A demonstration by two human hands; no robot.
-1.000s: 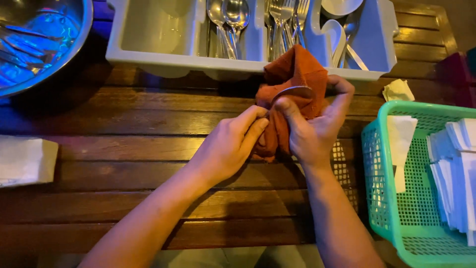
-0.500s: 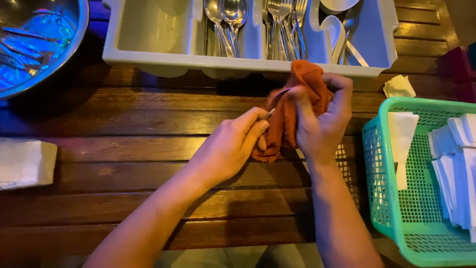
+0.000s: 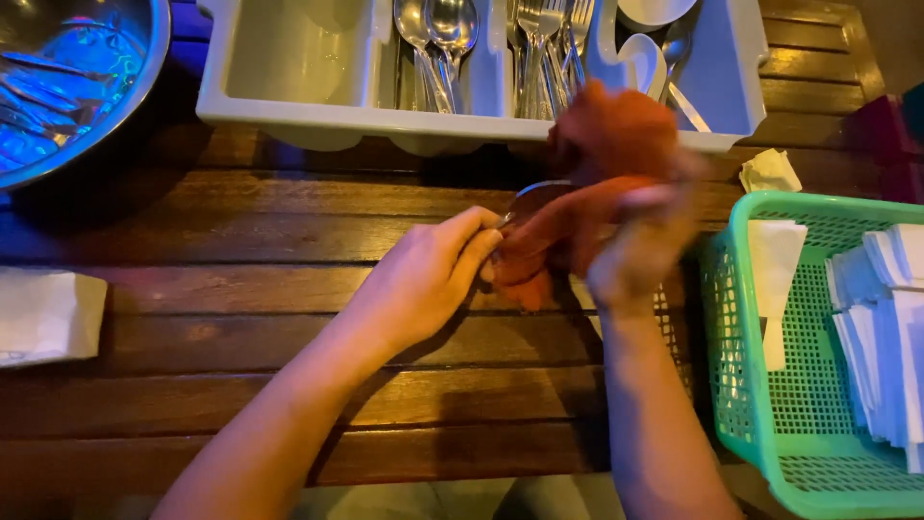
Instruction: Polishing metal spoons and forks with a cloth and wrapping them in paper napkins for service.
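Steel is gleaming at the upper left of the frame, where a round metal bowl (image 3: pixel 67 82) is sitting on the dark slatted wooden table (image 3: pixel 221 318) and showing bluish reflections and some utensils inside. Below it, at the left edge, a folded white paper napkin (image 3: pixel 46 316) is lying flat on the planks. Across the top, a white plastic cutlery tray (image 3: pixel 318 116) is holding spoons (image 3: pixel 438 34) in one compartment, forks (image 3: pixel 544 39) in the next and white ceramic soup spoons (image 3: pixel 643 58) in the rightmost one; its leftmost compartment is showing only bare plastic.

In the middle of the frame, the person's left hand (image 3: pixel 423 279) is pinching the handle end of a thin metal utensil (image 3: pixel 531 197) between thumb and fingertips. Just to its right, the rest of the utensil is disappearing into a rust-orange cloth (image 3: pixel 602 159), so its kind cannot be told. The right hand (image 3: pixel 640 255), blurred with motion, is clenching around that cloth and the wrapped utensil, in front of the tray's near wall.

Right of the hands, a small crumpled white paper (image 3: pixel 768 171) is lying on the table. At the lower right, a green plastic mesh basket (image 3: pixel 760 404) is holding stacks of folded white napkins (image 3: pixel 881 318).
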